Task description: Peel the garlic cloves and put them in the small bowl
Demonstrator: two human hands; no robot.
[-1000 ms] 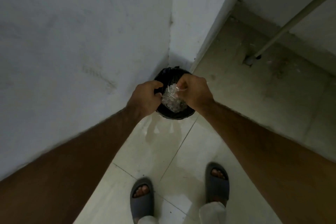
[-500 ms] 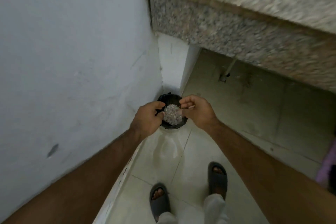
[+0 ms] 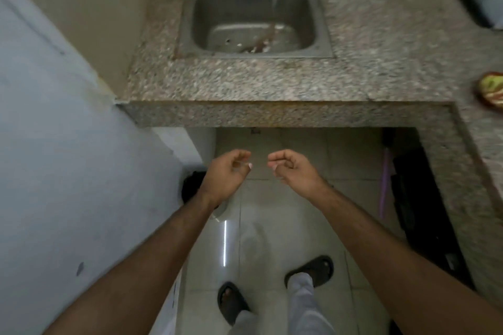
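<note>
While both hands hang in front of the person's body, below the counter's (image 3: 272, 84) front edge, neither holds anything that can be made out: the left hand (image 3: 227, 171) and the right hand (image 3: 292, 168) each have their fingers loosely curled, tips close to the thumb, with a small gap between the two hands. A pale fleck shows at the left fingertips; whether it is a scrap of garlic skin or a nail cannot be told.

No garlic cloves and no small bowl appear anywhere in view, so where they lie cannot be told.

The likely trouble is papery skin clinging to the fingers and ending up on the floor or among peeled cloves, since damp skin sticks. The floor tiles (image 3: 272, 226) below the hands shine and may be wet, so a quick turn in open sandals could mean a slip.

Counted: two hands, one steel sink (image 3: 253, 16) set in the counter ahead of the hands, one dark bin (image 3: 192, 185) just left of and beneath the left wrist, one red-and-green object (image 3: 490, 91) far off to the right, two sandals (image 3: 231, 302).
</note>
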